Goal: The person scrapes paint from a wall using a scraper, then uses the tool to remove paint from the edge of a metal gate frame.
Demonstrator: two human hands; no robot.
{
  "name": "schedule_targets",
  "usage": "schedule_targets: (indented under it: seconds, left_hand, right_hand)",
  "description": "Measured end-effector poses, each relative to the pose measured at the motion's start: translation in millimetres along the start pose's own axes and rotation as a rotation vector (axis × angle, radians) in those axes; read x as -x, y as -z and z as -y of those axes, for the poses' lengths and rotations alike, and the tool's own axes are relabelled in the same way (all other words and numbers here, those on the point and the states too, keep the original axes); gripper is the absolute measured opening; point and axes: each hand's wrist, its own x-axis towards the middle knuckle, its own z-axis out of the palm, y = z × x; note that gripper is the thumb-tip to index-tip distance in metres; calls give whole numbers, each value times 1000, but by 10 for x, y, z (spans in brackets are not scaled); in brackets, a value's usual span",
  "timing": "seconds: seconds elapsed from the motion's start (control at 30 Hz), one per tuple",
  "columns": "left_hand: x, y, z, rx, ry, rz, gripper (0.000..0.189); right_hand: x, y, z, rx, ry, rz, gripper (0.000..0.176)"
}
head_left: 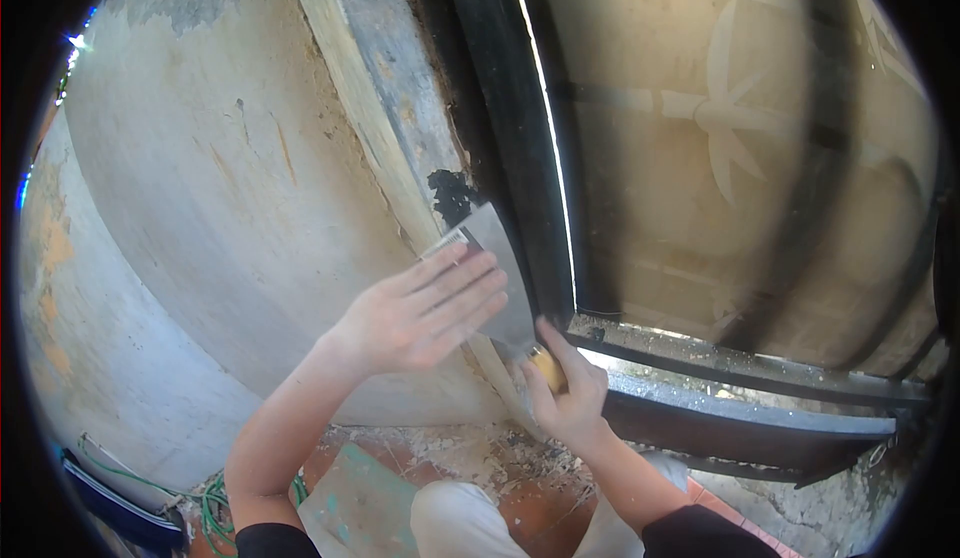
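A scraper with a wide metal blade (508, 293) and a yellowish handle (547, 369) is in my right hand (572, 390), whose fingers are wrapped round the handle. Its blade lies against the pale edge strip of the wall beside the dark frame, with its top corner just below a ragged black patch (453, 196). My left hand (425, 310) is over the left part of the blade, its fingers stretched out side by side, grasping nothing.
On the left rises a worn plaster wall (230, 188). A dark frame (515, 138) borders a tan panel (690, 158) on the right. Below are debris (480, 456), a greenish board (360, 508), my knees and a green hose (213, 506).
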Motion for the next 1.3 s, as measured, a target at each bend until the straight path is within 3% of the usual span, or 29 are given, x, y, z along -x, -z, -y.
schedule_targets:
  seconds: [0.17, 0.23, 0.27, 0.33, 0.37, 0.43, 0.47, 0.57, 0.73, 0.83, 0.9, 1.0, 1.03, 1.1, 1.3]
  left_hand:
    - [-70, -195, -172, 34, 23, -171, 39]
    - [-153, -240, -271, -12, 155, -355, 36]
    - [-186, -276, -335, -6, 168, -365, 36]
    - [-254, -348, -466, -154, 456, -544, 30]
    - [-317, -381, -515, -152, 472, -553, 30]
    - [-451, -440, -585, -67, 612, -608, 32]
    - [-479, -405, -648, 24, 631, -569, 36]
    - [-472, -450, -737, 205, 667, -566, 43]
    - [-282, -473, -890, 449, 716, -563, 38]
    - [-108, -660, -1159, 598, 758, -651, 32]
    - [13, -798, -1333, 696, 926, -807, 25]
    - [64, -778, -1267, 672, 824, -766, 20]
    - [98, -784, -1261, 673, 820, -775, 20]
    - [196, -804, -1255, 714, 889, -808, 18]
    - [388, -862, -1137, 681, 960, -801, 18]
  right_hand:
    - [103, 246, 232, 28, -196, 126, 30]
    - [124, 262, 293, -203, -429, 122, 37]
    - [87, 284, 339, -189, -429, 133, 37]
    - [-44, 304, 416, -209, -351, 148, 42]
    - [-79, 302, 404, -197, -347, 162, 42]
    - [-125, 298, 334, 91, -255, 149, 43]
    - [-124, 313, 254, 154, -167, 159, 44]
    - [-234, 335, 254, 55, -182, 252, 48]
    - [-227, 208, 418, -184, -407, 257, 48]
    - [-136, -4, 297, -108, -257, 110, 35]
    - [-167, -129, 348, -204, -296, 55, 30]
    - [-133, -218, 213, -147, -217, 43, 43]
    - [-142, -234, 229, -141, -210, 42, 43]
    - [-159, -282, 298, -228, -310, -26, 27]
    - [-451, -441, 408, -315, -328, -133, 33]
